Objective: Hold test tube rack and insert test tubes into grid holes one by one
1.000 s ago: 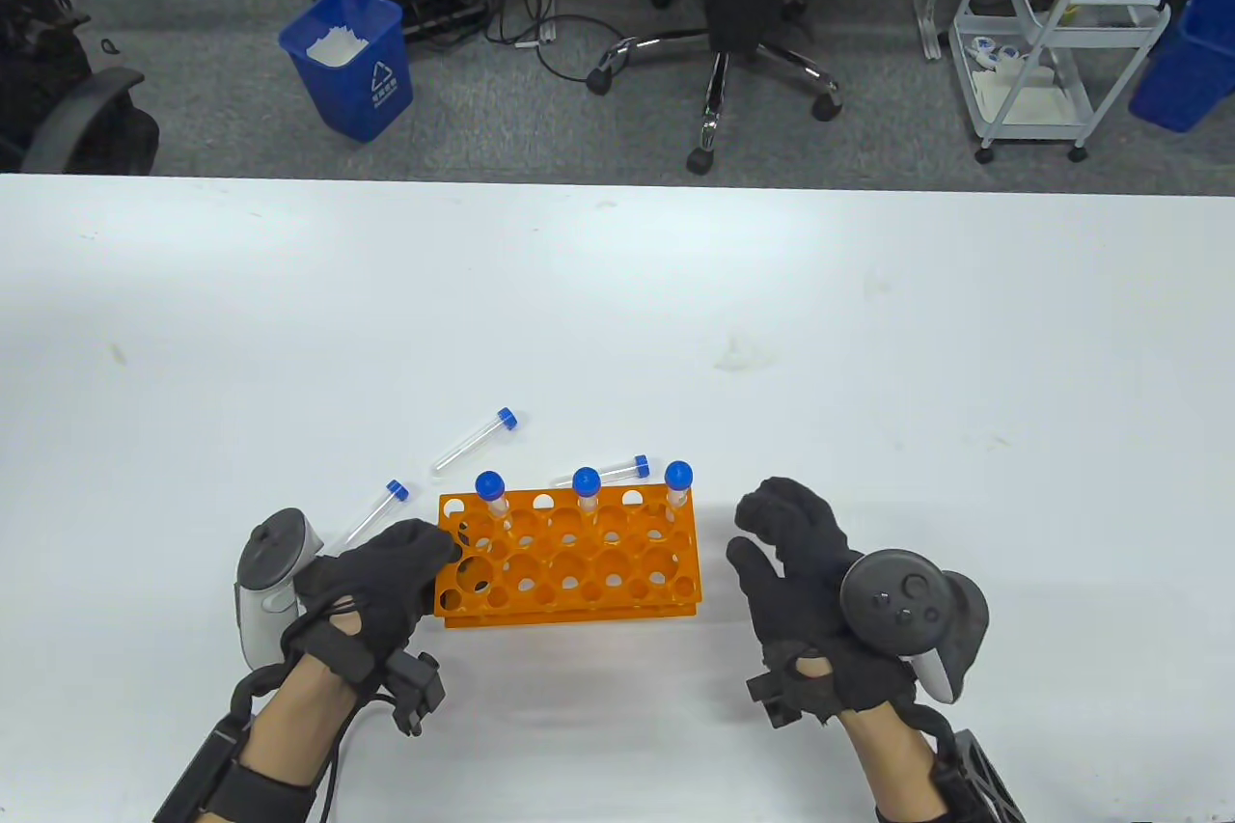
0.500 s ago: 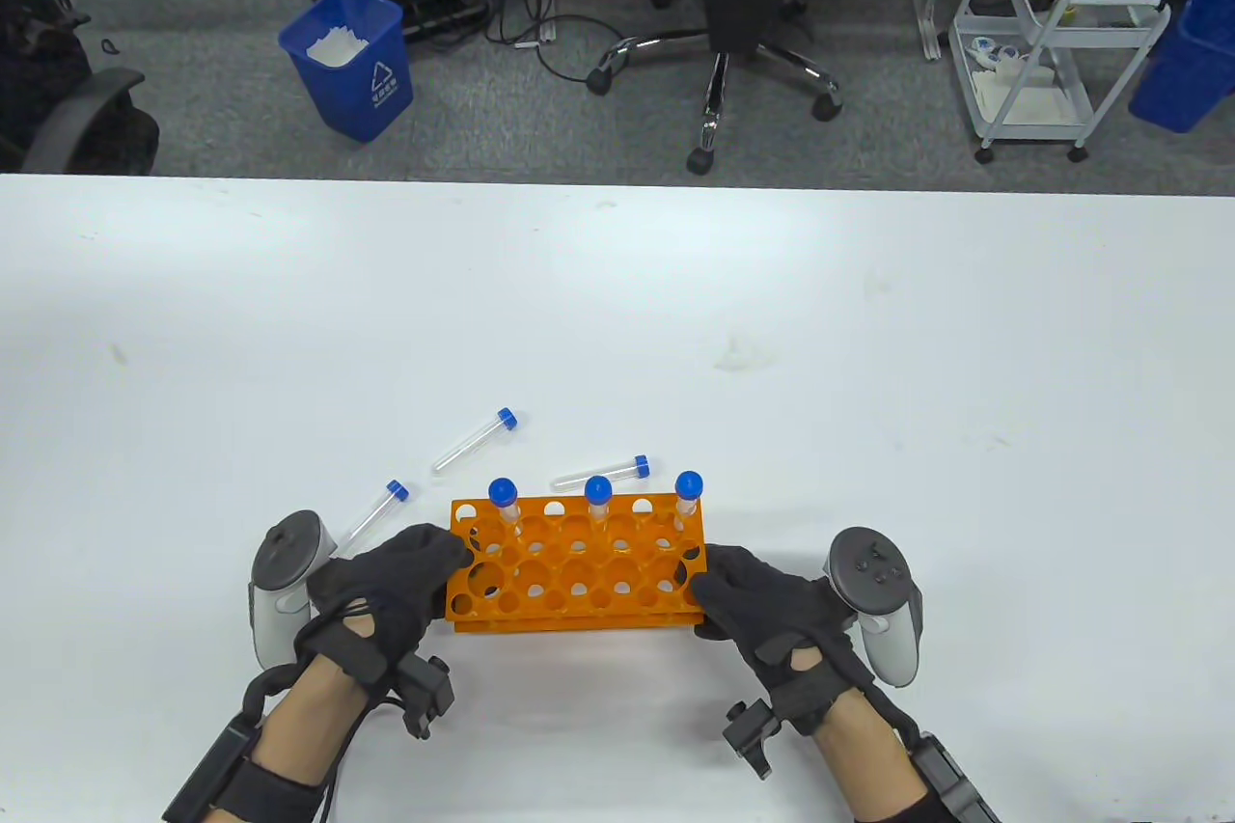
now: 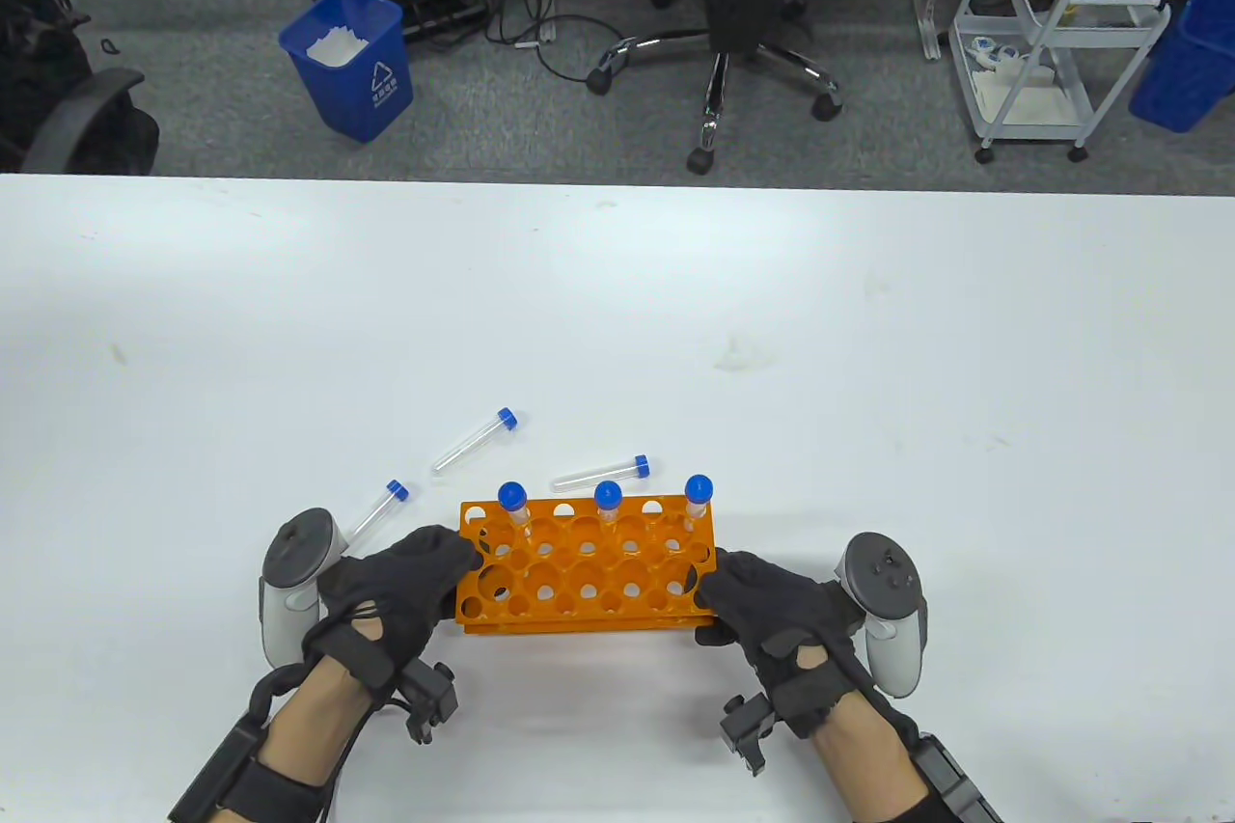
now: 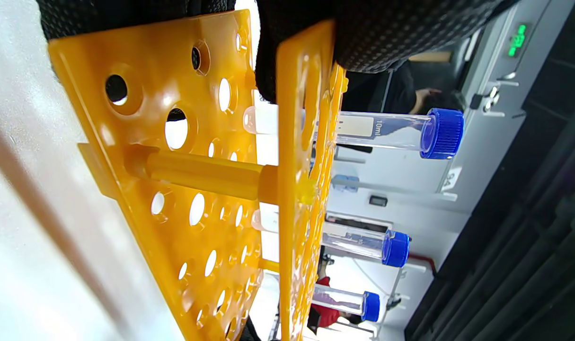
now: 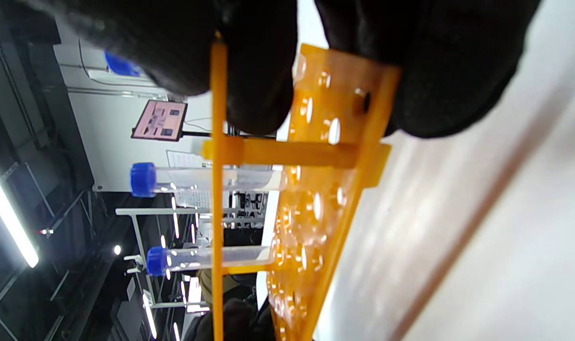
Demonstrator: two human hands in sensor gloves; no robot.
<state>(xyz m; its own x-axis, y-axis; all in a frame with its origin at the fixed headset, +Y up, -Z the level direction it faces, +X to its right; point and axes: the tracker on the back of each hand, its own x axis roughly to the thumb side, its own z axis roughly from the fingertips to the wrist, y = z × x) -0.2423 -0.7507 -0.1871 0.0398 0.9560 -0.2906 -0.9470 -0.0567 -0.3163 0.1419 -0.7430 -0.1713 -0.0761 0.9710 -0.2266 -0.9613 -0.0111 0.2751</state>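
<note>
An orange test tube rack [image 3: 586,569] stands near the table's front edge and holds three blue-capped tubes [image 3: 607,503] upright in its far row. My left hand [image 3: 405,577] grips the rack's left end. My right hand [image 3: 772,593] grips its right end. The left wrist view shows the rack [image 4: 197,180] side-on, lifted off the white table, with the tubes [image 4: 396,135] in it. The right wrist view shows my fingers [image 5: 254,66] over the rack's top plate [image 5: 217,189]. Three loose tubes lie behind the rack: one [image 3: 600,473], another [image 3: 473,442] and a third [image 3: 376,512].
The white table [image 3: 868,360] stretches wide behind and to the right of the rack. Beyond its far edge are a blue bin [image 3: 349,61], an office chair [image 3: 733,13] and a white cart [image 3: 1056,22].
My right hand came in from the right and took hold of the rack's right end. The rack, held at both ends, shifted slightly right and toward me.
</note>
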